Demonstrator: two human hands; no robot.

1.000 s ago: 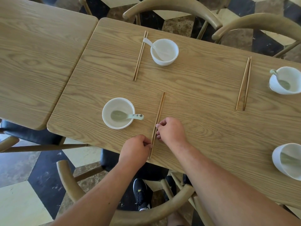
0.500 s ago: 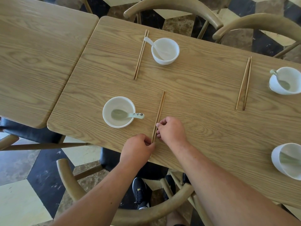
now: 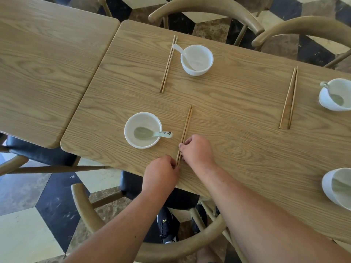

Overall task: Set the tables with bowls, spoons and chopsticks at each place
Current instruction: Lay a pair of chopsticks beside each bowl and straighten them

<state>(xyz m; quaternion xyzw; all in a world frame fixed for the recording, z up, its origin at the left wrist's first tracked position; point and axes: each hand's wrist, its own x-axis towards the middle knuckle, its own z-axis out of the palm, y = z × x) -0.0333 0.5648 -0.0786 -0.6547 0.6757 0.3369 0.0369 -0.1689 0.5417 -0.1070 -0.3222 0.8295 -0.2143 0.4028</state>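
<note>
A pair of wooden chopsticks (image 3: 186, 126) lies on the wooden table (image 3: 237, 111), just right of a white bowl (image 3: 141, 118) holding a pale green spoon (image 3: 152, 133). My left hand (image 3: 161, 171) pinches the chopsticks' near end at the table's front edge. My right hand (image 3: 197, 150) pinches the same pair a little farther up. Across the table stand another white bowl (image 3: 197, 59) with a white spoon (image 3: 180, 51) and chopsticks (image 3: 168, 65) to its left.
A third pair of chopsticks (image 3: 289, 99) lies at the right, with a bowl (image 3: 336, 94) beyond it and another bowl (image 3: 337, 186) at the near right edge. A second table (image 3: 43, 63) adjoins on the left. Curved wooden chairs (image 3: 205, 8) surround the tables.
The near chopsticks have slid a little forward across the table under both hands; my hands stay pinched on their near end.
</note>
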